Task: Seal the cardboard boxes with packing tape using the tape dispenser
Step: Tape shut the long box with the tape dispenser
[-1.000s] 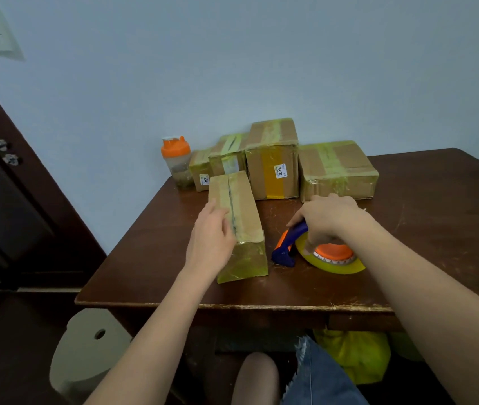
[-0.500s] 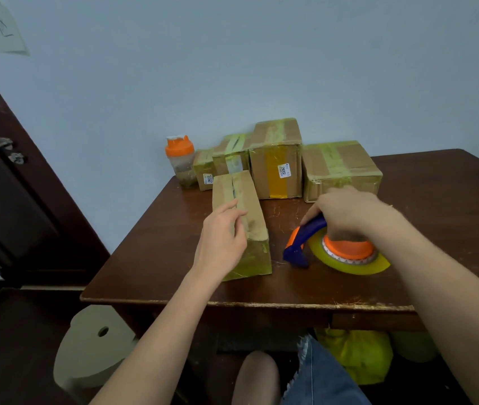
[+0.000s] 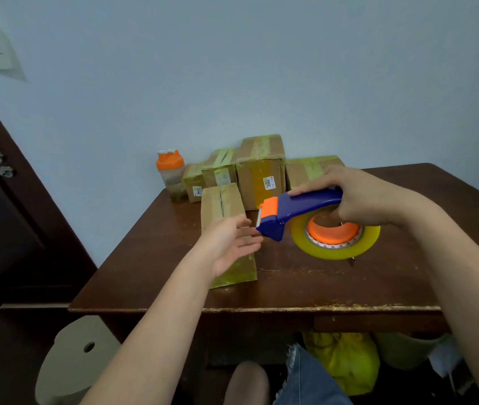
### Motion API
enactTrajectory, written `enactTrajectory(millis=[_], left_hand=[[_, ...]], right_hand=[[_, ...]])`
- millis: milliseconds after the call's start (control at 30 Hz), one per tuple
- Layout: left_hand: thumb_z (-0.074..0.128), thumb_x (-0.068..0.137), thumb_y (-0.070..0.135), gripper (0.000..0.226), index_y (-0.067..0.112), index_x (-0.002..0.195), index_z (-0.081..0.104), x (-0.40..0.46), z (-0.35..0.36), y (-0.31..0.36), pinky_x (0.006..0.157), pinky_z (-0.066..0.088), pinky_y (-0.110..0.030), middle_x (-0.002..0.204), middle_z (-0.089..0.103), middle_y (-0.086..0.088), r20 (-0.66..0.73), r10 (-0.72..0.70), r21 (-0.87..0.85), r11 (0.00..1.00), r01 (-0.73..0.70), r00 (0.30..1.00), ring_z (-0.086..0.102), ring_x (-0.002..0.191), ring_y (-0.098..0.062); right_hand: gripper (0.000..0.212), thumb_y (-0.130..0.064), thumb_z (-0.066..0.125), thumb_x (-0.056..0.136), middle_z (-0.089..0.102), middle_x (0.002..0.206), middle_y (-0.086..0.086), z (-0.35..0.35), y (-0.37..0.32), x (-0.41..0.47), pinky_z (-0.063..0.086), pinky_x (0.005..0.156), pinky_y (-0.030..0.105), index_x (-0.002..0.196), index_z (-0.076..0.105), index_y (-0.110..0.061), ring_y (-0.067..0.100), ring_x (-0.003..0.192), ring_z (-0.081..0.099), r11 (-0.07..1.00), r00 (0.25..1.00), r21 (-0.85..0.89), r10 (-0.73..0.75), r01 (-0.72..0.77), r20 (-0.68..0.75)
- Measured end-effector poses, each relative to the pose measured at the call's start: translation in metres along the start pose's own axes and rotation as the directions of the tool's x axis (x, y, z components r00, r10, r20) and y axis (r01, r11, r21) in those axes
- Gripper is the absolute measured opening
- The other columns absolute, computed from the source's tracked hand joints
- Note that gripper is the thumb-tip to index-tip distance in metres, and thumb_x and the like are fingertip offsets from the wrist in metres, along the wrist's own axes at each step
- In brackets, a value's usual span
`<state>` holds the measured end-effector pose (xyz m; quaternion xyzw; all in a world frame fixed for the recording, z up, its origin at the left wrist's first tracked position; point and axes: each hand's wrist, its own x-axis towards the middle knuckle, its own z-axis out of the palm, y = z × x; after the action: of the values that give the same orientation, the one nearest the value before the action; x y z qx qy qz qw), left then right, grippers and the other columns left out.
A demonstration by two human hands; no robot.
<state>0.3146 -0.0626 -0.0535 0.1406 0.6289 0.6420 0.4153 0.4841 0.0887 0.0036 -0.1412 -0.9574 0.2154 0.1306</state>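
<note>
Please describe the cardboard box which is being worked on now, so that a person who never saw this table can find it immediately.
On the brown wooden table, a row of taped boxes stands along the wall. The long box lies alone in front of that row, pointing toward the table's near edge, under the open left hand. Unlike its neighbours, it is long, narrow and lies flat.

Brown table [image 3: 305, 287], blue wall [image 3: 232, 68], dark door [image 3: 4, 214]

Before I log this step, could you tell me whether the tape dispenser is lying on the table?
No, the right hand holds the dispenser above the table.
</note>
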Motion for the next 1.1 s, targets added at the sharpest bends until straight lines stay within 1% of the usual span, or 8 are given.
enactTrajectory(millis=[100, 233, 333, 567, 633, 833, 933, 1100], left_hand=[[0.038, 0.105, 0.022, 0.037, -0.006, 0.127, 0.048, -0.002, -0.003, 0.002, 0.091, 0.052, -0.051, 0.121, 0.059, -0.034, 0.136, -0.11, -0.165, 0.977, 0.132, 0.985, 0.061, 0.111, -0.045], [0.042, 0.104, 0.021, 0.027, -0.003, 0.11, 0.052, -0.005, -0.007, 0.006, 0.075, 0.058, -0.046, 0.099, 0.069, -0.029, 0.162, -0.072, -0.301, 0.946, 0.118, 0.984, 0.07, 0.09, -0.037], [0.049, 0.101, 0.014, 0.024, -0.001, 0.118, 0.056, -0.005, -0.011, 0.006, 0.069, 0.061, -0.04, 0.099, 0.071, -0.026, 0.156, -0.076, -0.233, 0.966, 0.111, 0.985, 0.073, 0.083, -0.032], [0.054, 0.096, 0.001, 0.008, 0.001, 0.098, 0.061, -0.002, -0.028, 0.005, 0.057, 0.058, -0.024, 0.089, 0.07, -0.018, 0.063, -0.071, -0.159, 0.984, 0.08, 0.996, 0.066, 0.079, -0.019], [0.055, 0.096, 0.001, 0.008, 0.0, 0.098, 0.063, 0.0, -0.034, 0.005, 0.057, 0.059, -0.024, 0.093, 0.069, -0.018, 0.047, -0.063, -0.165, 0.984, 0.07, 0.997, 0.065, 0.079, -0.019], [0.057, 0.095, 0.007, 0.011, 0.0, 0.103, 0.058, 0.0, -0.037, 0.0, 0.055, 0.06, -0.03, 0.091, 0.067, -0.021, 0.085, -0.09, -0.216, 0.971, 0.107, 0.992, 0.072, 0.069, -0.025], [0.058, 0.093, 0.009, 0.014, 0.001, 0.104, 0.055, 0.003, -0.036, -0.003, 0.052, 0.058, -0.028, 0.093, 0.064, -0.021, 0.09, -0.105, -0.249, 0.961, 0.124, 0.99, 0.069, 0.064, -0.022], [0.054, 0.096, 0.006, 0.007, 0.001, 0.1, 0.057, 0.006, -0.036, -0.005, 0.051, 0.055, -0.023, 0.09, 0.063, -0.02, 0.098, -0.118, -0.28, 0.95, 0.141, 0.988, 0.059, 0.072, -0.019]], right_hand=[[0.074, 0.011, 0.059, 0.081, 0.047, 0.09, -0.024, -0.001, -0.003, 0.0, 0.047, 0.076, 0.031, 0.12, 0.055, -0.051, 0.011, 0.083, 0.052, 1.0, 1.0, 0.013, -0.028, 0.028, -0.01], [0.074, 0.01, 0.059, 0.081, 0.047, 0.09, -0.02, 0.0, -0.007, 0.0, 0.047, 0.078, 0.037, 0.117, 0.054, -0.054, 0.014, 0.082, 0.052, 0.998, 0.999, 0.031, -0.05, 0.05, -0.005], [0.074, 0.009, 0.06, 0.081, 0.046, 0.092, -0.015, 0.002, -0.007, 0.001, 0.046, 0.078, 0.035, 0.114, 0.053, -0.057, 0.014, 0.082, 0.051, 0.997, 0.999, 0.056, -0.054, 0.054, -0.004], [0.072, 0.008, 0.06, 0.082, 0.046, 0.101, -0.011, 0.007, -0.008, 0.008, 0.044, 0.077, 0.028, 0.115, 0.054, -0.055, 0.012, 0.087, 0.05, 0.996, 0.999, 0.074, -0.054, 0.053, 0.008], [0.073, 0.009, 0.059, 0.082, 0.046, 0.1, -0.012, 0.01, -0.007, 0.01, 0.044, 0.076, 0.027, 0.114, 0.054, -0.057, 0.011, 0.086, 0.05, 0.996, 0.999, 0.076, -0.052, 0.052, 0.008], [0.076, 0.009, 0.063, 0.08, 0.05, 0.103, -0.01, 0.017, -0.007, 0.016, 0.05, 0.086, 0.042, 0.112, 0.054, -0.059, 0.019, 0.091, 0.054, 0.994, 0.998, 0.091, -0.065, 0.062, 0.023], [0.075, 0.009, 0.063, 0.08, 0.051, 0.105, -0.012, 0.019, -0.008, 0.018, 0.05, 0.086, 0.039, 0.113, 0.054, -0.058, 0.015, 0.092, 0.053, 0.993, 0.997, 0.1, -0.072, 0.07, 0.024], [0.075, 0.008, 0.064, 0.079, 0.052, 0.109, -0.011, 0.02, -0.005, 0.019, 0.05, 0.085, 0.036, 0.114, 0.055, -0.057, 0.013, 0.093, 0.054, 0.991, 0.997, 0.115, -0.075, 0.072, 0.027]])
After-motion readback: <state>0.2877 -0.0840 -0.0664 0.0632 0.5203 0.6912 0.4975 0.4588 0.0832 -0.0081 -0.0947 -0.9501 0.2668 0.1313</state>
